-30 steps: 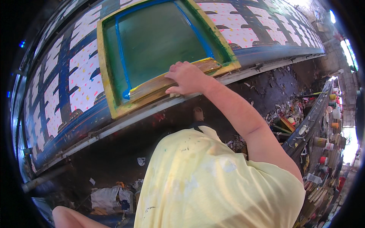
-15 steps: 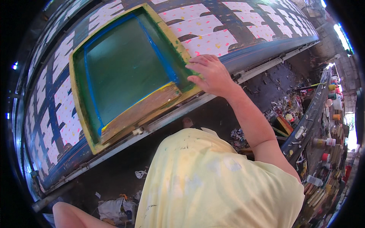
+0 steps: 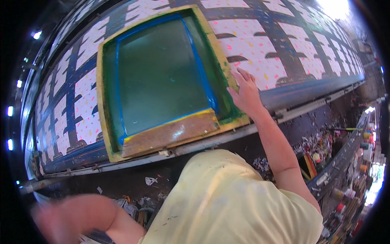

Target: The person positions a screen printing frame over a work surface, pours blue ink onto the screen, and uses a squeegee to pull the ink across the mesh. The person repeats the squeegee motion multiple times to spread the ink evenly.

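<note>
A screen-printing frame (image 3: 102, 77) with wooden sides, green mesh and blue tape lies on the long printing table. Across its near end rests a wooden squeegee (image 3: 172, 132) with a yellow edge. My right hand (image 3: 245, 91) is at the frame's right side, its fingers apart and nothing seen in them; whether it touches the wood I cannot tell. At the lower left, my left hand (image 3: 46, 219) is smeared by motion, away from the frame, and its fingers cannot be made out.
White fabric pieces (image 3: 254, 46) with pink and yellow specks lie in rows on the dark table. A metal rail (image 3: 195, 144) runs along its near edge. Scraps (image 3: 319, 146) pile on the floor at right, beside a shelf (image 3: 345, 154) crowded with pots.
My left arm has swung up and out at the lower left. The view has turned, so the frame sits further right. My right hand stays by the frame's right side, fingers more extended.
</note>
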